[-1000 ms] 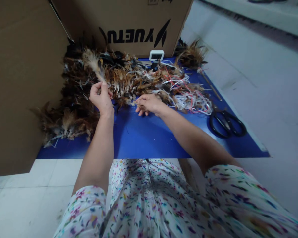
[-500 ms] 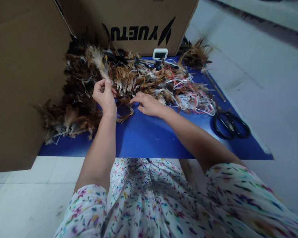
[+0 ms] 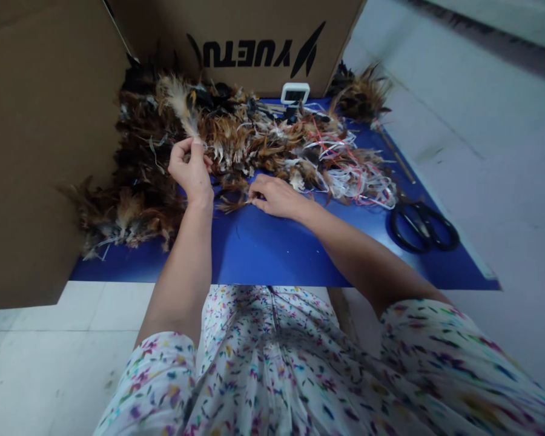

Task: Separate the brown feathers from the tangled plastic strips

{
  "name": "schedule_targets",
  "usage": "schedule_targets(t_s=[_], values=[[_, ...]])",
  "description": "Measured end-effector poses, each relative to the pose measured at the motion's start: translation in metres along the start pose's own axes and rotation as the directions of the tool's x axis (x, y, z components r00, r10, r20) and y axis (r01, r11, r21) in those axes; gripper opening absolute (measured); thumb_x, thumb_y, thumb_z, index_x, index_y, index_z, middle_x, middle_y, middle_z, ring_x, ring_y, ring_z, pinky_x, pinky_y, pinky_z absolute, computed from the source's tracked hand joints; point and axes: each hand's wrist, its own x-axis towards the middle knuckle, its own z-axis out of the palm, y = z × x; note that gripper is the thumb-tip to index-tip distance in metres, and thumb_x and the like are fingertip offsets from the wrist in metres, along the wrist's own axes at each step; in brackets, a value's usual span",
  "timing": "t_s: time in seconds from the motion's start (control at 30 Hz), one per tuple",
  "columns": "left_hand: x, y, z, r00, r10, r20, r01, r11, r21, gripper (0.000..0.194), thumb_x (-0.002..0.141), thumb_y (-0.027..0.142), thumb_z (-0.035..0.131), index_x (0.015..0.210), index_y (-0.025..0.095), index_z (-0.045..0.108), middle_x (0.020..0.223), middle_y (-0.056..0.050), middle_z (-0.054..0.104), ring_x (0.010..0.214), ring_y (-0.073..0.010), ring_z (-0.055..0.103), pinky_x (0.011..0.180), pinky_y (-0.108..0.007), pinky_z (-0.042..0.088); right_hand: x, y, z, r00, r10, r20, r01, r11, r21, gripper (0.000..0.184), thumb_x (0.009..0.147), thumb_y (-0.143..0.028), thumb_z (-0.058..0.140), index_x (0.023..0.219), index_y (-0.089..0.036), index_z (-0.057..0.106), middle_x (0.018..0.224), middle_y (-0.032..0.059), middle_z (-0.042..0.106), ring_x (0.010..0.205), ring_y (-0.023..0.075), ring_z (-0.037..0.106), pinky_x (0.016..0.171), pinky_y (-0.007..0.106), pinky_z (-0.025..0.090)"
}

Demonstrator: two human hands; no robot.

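Observation:
My left hand (image 3: 191, 171) is closed, thumb and fingers pinching the base of a pale, fluffy feather bunch (image 3: 178, 102) that points up and away. To its right, low over the blue tabletop (image 3: 272, 248), my right hand (image 3: 275, 195) is closed in a pinch at the end of a small brown feather (image 3: 232, 206). The feather lies on the tabletop between both hands. Right behind the hands spreads a heap of brown and white feathers (image 3: 231, 139). The left hand's curled fingers are partly hidden.
Black-handled scissors (image 3: 422, 227) lie at the right, near white and red ties (image 3: 358, 175). A feather duster (image 3: 363, 97) with a stick lies at the back right. A small white digital display (image 3: 295, 93) stands before a cardboard box (image 3: 258, 24). Cardboard (image 3: 45, 151) walls the left.
My right hand's fingers, stretched out before, have closed on the small brown feather, with the hand shifted slightly right. The left hand keeps its pale feather bunch nearly still.

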Motion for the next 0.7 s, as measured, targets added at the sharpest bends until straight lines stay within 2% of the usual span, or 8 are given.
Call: schedule_targets(t_s=[0.1,0.17,0.23,0.33,0.47,0.7], values=[[0.000,-0.002,0.000,1.000,-0.006,-0.002,0.006,1.000,-0.004,0.039,0.085,0.058,0.068,0.090,0.021,0.062,0.072,0.001,0.054,0.063,-0.0102,0.060,0.051,-0.022,0.042,-0.002,-0.001,-0.005,0.993,0.117,0.010,-0.118,0.990,0.078,0.035,0.082,-0.020,0.071,0.116,-0.016,0.063,0.116,0.0098,0.065,0.096,0.0207,0.064,0.085,0.031,0.047],[0.000,-0.002,0.000,1.000,-0.002,-0.001,0.002,1.000,-0.003,0.038,0.086,0.058,0.068,0.089,0.021,0.062,0.071,0.002,0.053,0.062,-0.0100,0.060,0.050,-0.021,0.042,0.001,-0.004,-0.006,0.985,0.173,0.011,-0.174,0.979,0.109,0.054,0.079,-0.032,0.078,0.126,-0.015,0.058,0.120,0.0114,0.065,0.102,0.0240,0.064,0.088,0.034,0.049],[-0.001,0.000,0.000,1.000,0.007,0.002,-0.007,1.000,0.006,0.038,0.085,0.058,0.068,0.088,0.021,0.062,0.071,0.002,0.053,0.062,-0.0100,0.060,0.050,-0.022,0.042,0.006,-0.008,-0.005,0.977,0.213,0.007,-0.213,0.975,0.062,0.065,0.081,-0.042,0.078,0.134,-0.013,0.054,0.127,0.0154,0.063,0.112,0.0289,0.063,0.094,0.038,0.048],[-0.003,0.003,0.000,1.000,0.020,-0.006,-0.020,0.999,0.025,0.037,0.084,0.057,0.070,0.087,0.021,0.062,0.071,0.002,0.053,0.063,-0.0104,0.060,0.052,-0.022,0.043,0.011,-0.015,-0.002,0.971,0.236,0.041,-0.233,0.970,-0.061,0.052,0.090,-0.042,0.069,0.132,-0.013,0.057,0.137,0.0182,0.057,0.118,0.0320,0.062,0.094,0.040,0.048],[-0.004,0.003,0.001,0.999,0.032,-0.005,-0.032,0.999,0.042,0.036,0.084,0.056,0.070,0.087,0.020,0.062,0.070,0.002,0.053,0.062,-0.0105,0.060,0.053,-0.022,0.042,0.009,-0.019,-0.001,0.978,0.201,0.057,-0.194,0.974,-0.114,0.030,0.098,-0.033,0.059,0.123,-0.018,0.064,0.132,0.0137,0.061,0.114,0.0290,0.064,0.087,0.037,0.049],[-0.010,0.003,0.003,1.000,0.019,0.008,-0.020,0.998,0.057,0.035,0.085,0.055,0.070,0.088,0.021,0.062,0.075,0.001,0.056,0.061,-0.0094,0.059,0.049,-0.021,0.040,0.005,-0.010,0.008,0.986,0.164,-0.003,-0.164,0.983,-0.087,0.028,0.100,-0.028,0.053,0.118,-0.011,0.064,0.129,0.0189,0.064,0.114,0.0313,0.065,0.088,0.038,0.048]])
